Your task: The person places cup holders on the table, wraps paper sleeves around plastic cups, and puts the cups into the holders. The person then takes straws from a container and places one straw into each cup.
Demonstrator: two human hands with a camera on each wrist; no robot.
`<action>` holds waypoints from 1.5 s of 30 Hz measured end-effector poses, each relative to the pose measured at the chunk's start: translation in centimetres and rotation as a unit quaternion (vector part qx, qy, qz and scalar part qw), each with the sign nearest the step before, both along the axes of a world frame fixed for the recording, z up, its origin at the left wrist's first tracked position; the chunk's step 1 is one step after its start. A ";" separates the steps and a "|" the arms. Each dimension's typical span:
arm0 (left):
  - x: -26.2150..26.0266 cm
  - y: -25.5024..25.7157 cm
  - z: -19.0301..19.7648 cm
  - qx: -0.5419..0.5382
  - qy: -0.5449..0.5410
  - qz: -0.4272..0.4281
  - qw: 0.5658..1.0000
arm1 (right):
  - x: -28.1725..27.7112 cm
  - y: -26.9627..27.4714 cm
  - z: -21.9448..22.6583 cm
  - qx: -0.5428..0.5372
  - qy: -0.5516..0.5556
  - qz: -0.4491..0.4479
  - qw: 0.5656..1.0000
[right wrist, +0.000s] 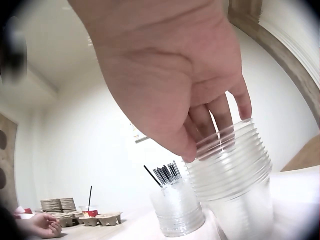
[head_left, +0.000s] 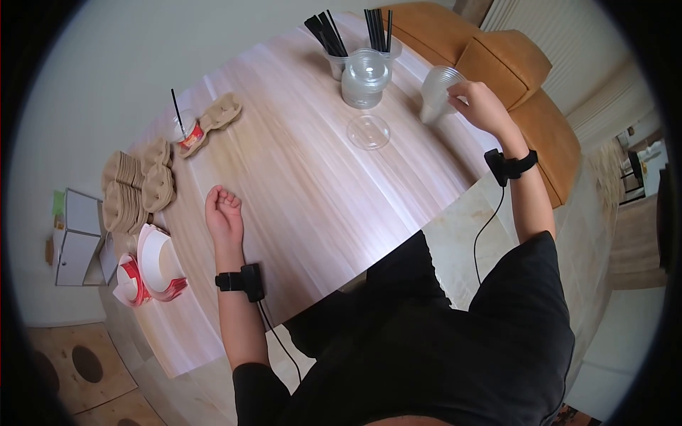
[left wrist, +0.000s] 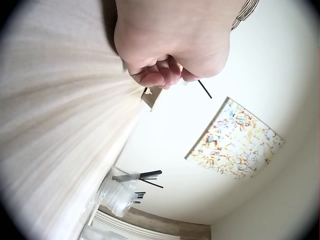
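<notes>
My right hand [head_left: 479, 106] is at a stack of nested clear plastic cups [head_left: 435, 99] near the table's far right edge. In the right wrist view, the thumb and fingers pinch the rim of the top cup [right wrist: 220, 145], the thumb on the near side and some fingertips over the mouth. The cups [right wrist: 240, 190] lean slightly, rims upward. My left hand [head_left: 226, 216] rests on the table [head_left: 305, 192], palm up, fingers loosely curled with nothing in them. A flat clear lid [head_left: 369, 133] lies left of the cups, beside a stack of clear lids [head_left: 366, 79].
Black straws [head_left: 328, 35] stand in clear cups behind the lids. Cardboard cup carriers [head_left: 128, 192] are piled at the left; one nearby holds a cup [head_left: 186, 131] with a straw. Red-and-white paper containers [head_left: 158, 263] sit at the left edge. A brown sofa [head_left: 497, 64] adjoins the table.
</notes>
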State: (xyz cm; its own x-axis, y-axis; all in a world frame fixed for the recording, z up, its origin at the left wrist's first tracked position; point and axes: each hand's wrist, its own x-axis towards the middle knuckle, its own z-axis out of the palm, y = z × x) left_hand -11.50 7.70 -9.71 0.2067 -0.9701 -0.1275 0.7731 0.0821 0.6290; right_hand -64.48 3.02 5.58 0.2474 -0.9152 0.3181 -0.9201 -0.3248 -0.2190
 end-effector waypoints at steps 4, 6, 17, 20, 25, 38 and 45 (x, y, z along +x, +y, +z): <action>-0.1 -0.1 -0.3 -0.011 0.003 -0.012 1.000 | 0.4 0.3 1.1 -0.008 0.033 -0.004 0.999; -0.1 -0.1 -0.2 -0.010 -0.003 -0.011 1.000 | 0.5 0.0 1.3 -0.027 0.046 -0.001 0.999; -0.1 0.1 -0.1 -0.008 0.006 -0.010 1.000 | 2.4 0.7 3.6 -0.138 0.004 -0.068 0.988; -0.1 -0.1 -0.1 -0.017 0.009 -0.023 1.000 | 3.8 1.8 5.6 -0.259 0.030 -0.038 0.965; -0.2 0.1 -0.6 -0.090 0.001 -0.165 0.982 | 9.5 3.7 2.7 -0.082 -0.285 0.167 0.940; -4.8 2.9 2.2 -0.095 -0.188 -0.454 0.866 | 23.1 5.2 -4.8 0.271 -0.293 0.402 0.824; -4.0 1.7 1.8 -0.007 -0.104 -0.322 0.941 | 16.3 1.0 -7.7 0.055 0.067 0.138 0.987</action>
